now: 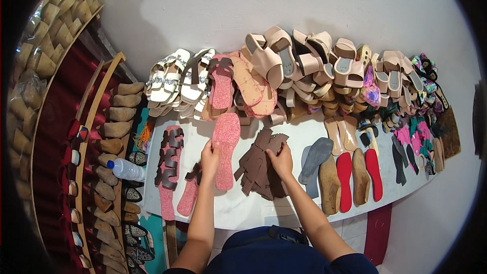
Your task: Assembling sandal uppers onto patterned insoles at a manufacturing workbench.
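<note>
A pink speckled shoe sole (227, 137) is pinched at its edge by my left hand (210, 158), thumb on top; it stretches over the white table. To its right lies a loose heap of dark brown strap pieces (256, 167). At the heap's upper right, my right hand (280, 161) is closed on brown strap pieces between thumb and fingers; which ones I cannot make out. Left of my left hand lie a pink sole with several dark brown straps (169, 157) across it and a second pink sole (188, 195) with a brown strap, partly behind my forearm.
Finished sandals (284, 56) are piled along the wall. Right of the brown heap lie grey soles (317, 157), wooden lasts (329, 187) and red soles (344, 182). A water bottle (127, 170) lies at the table's left edge, near racks of wooden lasts (114, 129).
</note>
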Motion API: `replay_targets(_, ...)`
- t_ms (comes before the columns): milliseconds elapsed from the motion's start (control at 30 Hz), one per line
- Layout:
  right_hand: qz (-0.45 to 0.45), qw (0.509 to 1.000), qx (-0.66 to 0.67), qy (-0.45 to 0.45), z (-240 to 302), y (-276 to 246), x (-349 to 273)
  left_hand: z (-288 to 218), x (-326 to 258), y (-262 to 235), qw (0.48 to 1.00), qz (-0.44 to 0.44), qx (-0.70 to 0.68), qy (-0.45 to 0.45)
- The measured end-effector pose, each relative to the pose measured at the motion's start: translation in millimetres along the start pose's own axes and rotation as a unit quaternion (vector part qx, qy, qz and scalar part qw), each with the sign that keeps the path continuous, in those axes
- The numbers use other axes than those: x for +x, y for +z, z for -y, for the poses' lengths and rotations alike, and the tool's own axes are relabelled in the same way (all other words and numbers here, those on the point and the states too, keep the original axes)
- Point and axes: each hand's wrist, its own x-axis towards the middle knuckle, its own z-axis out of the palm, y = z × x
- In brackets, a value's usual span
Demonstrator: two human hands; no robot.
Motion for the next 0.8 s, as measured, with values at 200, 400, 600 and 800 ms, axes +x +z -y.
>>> replay_targets(200, -0.016, 0.996, 0.069, 0.049, 5.8, -3.8, 11.8, 2.7, -30.5, 14.7, 0.898, 0.094, -0.363, -0.229)
replay_targets(400, -0.004, 0.946, 0.302, 0.119, -1.5, -32.5, 24.3, 11.6, -54.9, 25.1, 0.831, 0.172, -0.444, -0.288)
replay_targets(600, 0.077, 0.794, 0.564, 0.214, -11.8, -66.5, 23.2, 5.6, -60.3, 35.5, 0.838, 0.195, -0.416, -0.295)
replay_targets(800, 0.036, 0.764, 0.609, 0.210, -22.0, -73.9, 22.3, -1.1, -68.7, 47.1, 0.890, 0.185, -0.322, -0.263)
